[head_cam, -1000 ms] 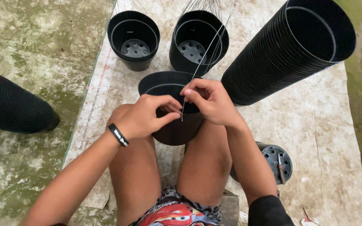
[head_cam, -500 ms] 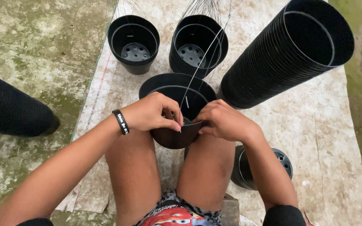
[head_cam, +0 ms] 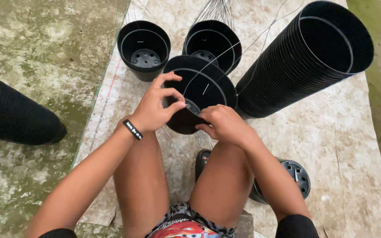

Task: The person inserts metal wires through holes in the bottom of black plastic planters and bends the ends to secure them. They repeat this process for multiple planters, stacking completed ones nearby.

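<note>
Closest to us, at six o'clock, our knees rise out of patterned shorts (head_cam: 186,222), whose lower part is cut off by the bottom edge. Just beyond the knees our two hands meet at the near rim of a black plastic pot (head_cam: 199,94), which is tipped so its mouth faces us. Our left hand (head_cam: 155,108), a dark wristband (head_cam: 132,129) on its wrist, curls over the rim at nine o'clock with thumb and forefinger pinched together; our right hand (head_cam: 223,123) closes on the rim at five o'clock. A thin wire (head_cam: 208,66) arcs across the pot's mouth, but its ends vanish under our fingers, so we cannot tell how it is fixed. At four o'clock, half hidden behind our right leg, another pot (head_cam: 294,176) lies on its side, showing its holed base. At eight o'clock a dark ribbed stack (head_cam: 14,117) is cut off by the left edge. Farther out, two upright pots stand at eleven (head_cam: 144,46) and twelve o'clock (head_cam: 212,44), the second partly covered by the held pot. At one o'clock lies a long stack of nested pots (head_cam: 305,61). Faint wires (head_cam: 217,9) run off the top edge
</note>
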